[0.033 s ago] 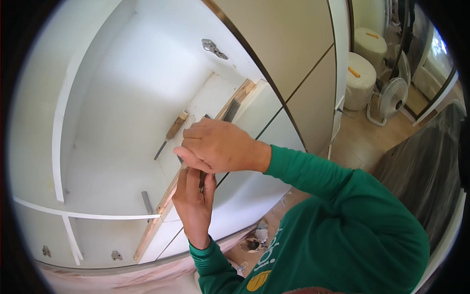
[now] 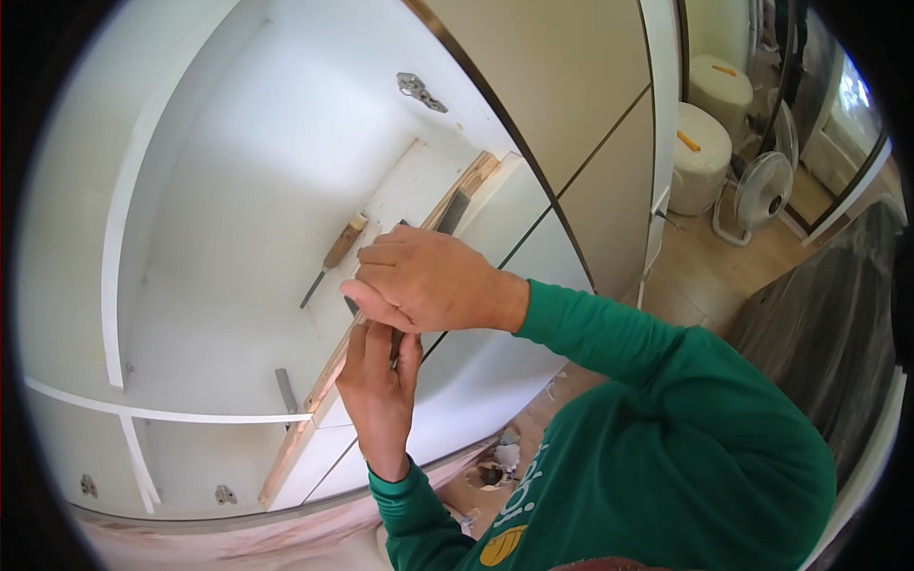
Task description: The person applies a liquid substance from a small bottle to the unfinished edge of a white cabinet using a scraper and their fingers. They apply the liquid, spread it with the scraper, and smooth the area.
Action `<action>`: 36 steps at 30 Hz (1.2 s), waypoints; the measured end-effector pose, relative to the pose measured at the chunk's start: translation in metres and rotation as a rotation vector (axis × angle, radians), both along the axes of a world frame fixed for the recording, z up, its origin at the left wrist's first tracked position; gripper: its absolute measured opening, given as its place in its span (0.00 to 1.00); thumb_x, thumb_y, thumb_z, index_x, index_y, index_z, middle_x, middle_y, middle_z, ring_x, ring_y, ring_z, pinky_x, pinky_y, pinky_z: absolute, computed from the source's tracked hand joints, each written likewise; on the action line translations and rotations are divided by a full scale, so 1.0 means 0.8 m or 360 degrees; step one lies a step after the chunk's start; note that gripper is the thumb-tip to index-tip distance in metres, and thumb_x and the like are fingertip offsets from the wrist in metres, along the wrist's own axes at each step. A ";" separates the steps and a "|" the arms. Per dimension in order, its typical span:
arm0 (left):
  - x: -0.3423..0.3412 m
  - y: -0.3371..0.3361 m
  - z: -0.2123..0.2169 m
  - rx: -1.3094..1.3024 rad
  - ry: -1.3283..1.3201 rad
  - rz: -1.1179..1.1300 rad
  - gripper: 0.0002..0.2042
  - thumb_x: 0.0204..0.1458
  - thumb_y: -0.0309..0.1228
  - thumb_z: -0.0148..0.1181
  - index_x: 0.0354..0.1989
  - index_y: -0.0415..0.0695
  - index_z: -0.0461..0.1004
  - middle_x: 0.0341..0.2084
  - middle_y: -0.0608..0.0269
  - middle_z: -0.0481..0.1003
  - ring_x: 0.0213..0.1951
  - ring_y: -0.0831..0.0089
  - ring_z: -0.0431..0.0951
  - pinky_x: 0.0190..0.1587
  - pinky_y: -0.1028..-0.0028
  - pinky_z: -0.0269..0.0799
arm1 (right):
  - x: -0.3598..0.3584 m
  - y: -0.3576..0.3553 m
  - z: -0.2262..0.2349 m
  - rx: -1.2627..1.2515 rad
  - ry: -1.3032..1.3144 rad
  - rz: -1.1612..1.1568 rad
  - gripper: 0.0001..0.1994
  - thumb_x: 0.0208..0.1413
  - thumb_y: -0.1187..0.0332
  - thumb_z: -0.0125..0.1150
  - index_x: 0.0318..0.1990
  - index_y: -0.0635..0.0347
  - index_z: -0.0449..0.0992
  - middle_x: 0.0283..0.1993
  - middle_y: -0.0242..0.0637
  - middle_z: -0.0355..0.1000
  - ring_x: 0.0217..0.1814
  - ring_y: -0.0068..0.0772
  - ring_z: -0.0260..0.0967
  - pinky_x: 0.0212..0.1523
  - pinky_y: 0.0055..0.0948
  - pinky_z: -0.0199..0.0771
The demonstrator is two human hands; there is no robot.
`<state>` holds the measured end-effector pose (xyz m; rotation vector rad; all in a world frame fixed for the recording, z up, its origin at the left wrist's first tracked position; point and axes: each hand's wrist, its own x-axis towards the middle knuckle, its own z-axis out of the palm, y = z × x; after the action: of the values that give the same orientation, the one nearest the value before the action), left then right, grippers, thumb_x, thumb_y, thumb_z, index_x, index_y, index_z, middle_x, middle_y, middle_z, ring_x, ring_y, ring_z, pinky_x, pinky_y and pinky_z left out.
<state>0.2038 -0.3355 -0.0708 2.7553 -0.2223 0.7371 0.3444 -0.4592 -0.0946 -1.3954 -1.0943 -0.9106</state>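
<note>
Right hand point(image 2: 428, 281) closed over a mostly hidden dark object point(image 2: 351, 305), left hand point(image 2: 375, 385) curled around a brownish piece point(image 2: 396, 344)

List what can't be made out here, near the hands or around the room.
In the head view:
- How far the dark grey flat metal piece extends: the right hand hides what lies beneath it.
- The full shape of the dark object at the left hand: both hands cover it.
- The far right end of the black, shiny-wrapped bulk: cut off by the lens's dark rim.
</note>
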 end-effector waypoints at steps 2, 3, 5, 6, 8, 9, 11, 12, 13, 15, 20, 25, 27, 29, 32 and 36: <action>0.003 -0.001 -0.002 0.0018 -0.0034 0.0002 0.13 0.62 0.22 0.71 0.54 0.40 0.79 0.37 0.53 0.78 0.33 0.56 0.81 0.37 0.60 0.76 | -0.004 0.004 -0.005 -0.0077 0.0013 -0.0004 0.16 0.69 0.65 0.66 0.27 0.56 0.72 0.28 0.35 0.69 0.32 0.42 0.70 0.39 0.39 0.73; -0.001 0.003 -0.002 0.0074 -0.0075 -0.0006 0.13 0.61 0.22 0.71 0.54 0.40 0.79 0.37 0.53 0.79 0.34 0.56 0.81 0.37 0.60 0.76 | -0.004 0.005 -0.006 -0.0116 0.0020 -0.0007 0.16 0.69 0.65 0.66 0.27 0.56 0.72 0.28 0.35 0.69 0.32 0.42 0.70 0.39 0.39 0.73; -0.006 0.008 0.000 0.0151 -0.0081 -0.0004 0.14 0.62 0.23 0.71 0.54 0.40 0.80 0.37 0.53 0.79 0.34 0.56 0.81 0.37 0.59 0.76 | -0.005 0.006 -0.003 -0.0091 -0.0003 -0.0033 0.16 0.69 0.65 0.66 0.27 0.56 0.72 0.28 0.35 0.69 0.32 0.42 0.69 0.39 0.39 0.73; -0.004 0.009 0.001 0.0154 -0.0068 -0.0002 0.14 0.62 0.23 0.72 0.54 0.41 0.80 0.37 0.53 0.79 0.34 0.56 0.81 0.37 0.59 0.76 | -0.004 0.006 -0.002 -0.0079 -0.0014 -0.0046 0.16 0.70 0.66 0.65 0.27 0.56 0.72 0.28 0.35 0.69 0.32 0.42 0.69 0.39 0.39 0.73; -0.001 0.013 0.002 0.0168 -0.0079 -0.0017 0.14 0.62 0.24 0.72 0.54 0.41 0.80 0.37 0.53 0.79 0.33 0.56 0.81 0.36 0.59 0.76 | -0.002 0.010 -0.002 -0.0043 -0.0024 -0.0058 0.16 0.70 0.65 0.65 0.27 0.56 0.72 0.28 0.35 0.69 0.32 0.42 0.69 0.38 0.39 0.73; -0.001 0.017 -0.001 0.0181 -0.0099 -0.0027 0.14 0.62 0.24 0.72 0.54 0.41 0.80 0.37 0.54 0.79 0.33 0.56 0.81 0.36 0.59 0.76 | -0.004 0.012 -0.002 -0.0026 -0.0030 -0.0063 0.16 0.70 0.65 0.65 0.27 0.56 0.72 0.28 0.35 0.69 0.32 0.42 0.69 0.38 0.40 0.73; 0.001 0.021 -0.008 0.0201 -0.0138 -0.0023 0.14 0.61 0.24 0.72 0.54 0.42 0.80 0.37 0.55 0.79 0.33 0.56 0.80 0.36 0.59 0.75 | -0.011 0.015 -0.003 -0.0050 -0.0016 -0.0053 0.16 0.70 0.66 0.65 0.27 0.56 0.72 0.28 0.35 0.69 0.32 0.42 0.69 0.38 0.40 0.73; -0.002 0.026 -0.010 0.0222 -0.0151 -0.0011 0.14 0.61 0.24 0.73 0.54 0.42 0.80 0.36 0.55 0.79 0.32 0.55 0.80 0.35 0.59 0.75 | -0.013 0.015 -0.003 -0.0063 -0.0010 -0.0048 0.16 0.70 0.66 0.65 0.26 0.55 0.72 0.28 0.35 0.69 0.32 0.42 0.69 0.38 0.40 0.72; -0.007 0.030 -0.010 0.0257 -0.0150 0.0003 0.14 0.61 0.25 0.73 0.54 0.42 0.80 0.36 0.56 0.78 0.32 0.55 0.80 0.35 0.59 0.75 | -0.009 0.016 -0.005 -0.0065 -0.0016 -0.0067 0.17 0.69 0.66 0.66 0.26 0.55 0.71 0.27 0.35 0.69 0.32 0.42 0.69 0.37 0.40 0.72; 0.006 0.023 -0.004 0.0266 -0.0121 -0.0003 0.14 0.60 0.25 0.74 0.53 0.43 0.80 0.36 0.56 0.78 0.31 0.55 0.80 0.33 0.60 0.74 | 0.005 0.015 -0.008 -0.0070 -0.0029 -0.0107 0.17 0.69 0.66 0.66 0.25 0.55 0.71 0.27 0.36 0.68 0.32 0.41 0.70 0.37 0.40 0.72; 0.004 0.033 -0.003 0.0339 -0.0206 -0.0053 0.14 0.59 0.25 0.75 0.51 0.44 0.81 0.34 0.57 0.77 0.29 0.56 0.79 0.30 0.60 0.73 | -0.016 0.025 0.001 -0.0033 -0.0055 -0.0140 0.17 0.68 0.66 0.67 0.25 0.55 0.71 0.25 0.36 0.68 0.30 0.42 0.70 0.36 0.41 0.72; 0.011 0.015 0.009 0.0309 -0.0119 -0.0005 0.13 0.58 0.26 0.76 0.49 0.44 0.81 0.34 0.57 0.77 0.29 0.55 0.80 0.31 0.60 0.74 | 0.006 0.017 -0.005 0.0019 0.0087 -0.0060 0.15 0.67 0.65 0.68 0.27 0.54 0.73 0.26 0.38 0.68 0.32 0.44 0.73 0.37 0.42 0.74; 0.000 0.025 0.004 0.0329 -0.0171 -0.0023 0.13 0.59 0.26 0.76 0.49 0.44 0.81 0.33 0.57 0.77 0.29 0.55 0.80 0.31 0.60 0.75 | -0.010 0.016 0.000 -0.0087 -0.0035 -0.0167 0.15 0.68 0.65 0.67 0.27 0.54 0.74 0.26 0.37 0.69 0.32 0.44 0.73 0.38 0.43 0.75; 0.008 0.028 -0.002 0.0326 -0.0198 -0.0057 0.13 0.59 0.27 0.76 0.49 0.44 0.80 0.33 0.57 0.77 0.29 0.56 0.80 0.31 0.60 0.75 | -0.007 0.010 0.001 -0.0125 -0.0148 -0.0277 0.15 0.69 0.65 0.66 0.28 0.55 0.75 0.27 0.37 0.70 0.32 0.45 0.73 0.38 0.43 0.76; 0.024 0.011 0.007 0.0256 -0.0132 -0.0023 0.13 0.61 0.28 0.75 0.50 0.44 0.80 0.34 0.56 0.77 0.30 0.56 0.80 0.31 0.60 0.75 | 0.014 0.005 -0.003 -0.0060 0.0099 -0.0095 0.15 0.70 0.65 0.64 0.28 0.57 0.75 0.28 0.37 0.71 0.32 0.46 0.73 0.39 0.44 0.76; 0.016 0.018 0.000 0.0254 -0.0160 -0.0039 0.13 0.61 0.28 0.74 0.52 0.44 0.80 0.35 0.56 0.78 0.29 0.56 0.80 0.31 0.60 0.75 | 0.002 0.010 0.001 -0.0072 0.0122 -0.0103 0.18 0.71 0.62 0.62 0.26 0.59 0.74 0.27 0.39 0.72 0.32 0.47 0.75 0.39 0.45 0.78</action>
<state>0.2167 -0.3213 -0.0710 2.8612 -0.3492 0.8885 0.3463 -0.4512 -0.0935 -1.4984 -1.0229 -0.8761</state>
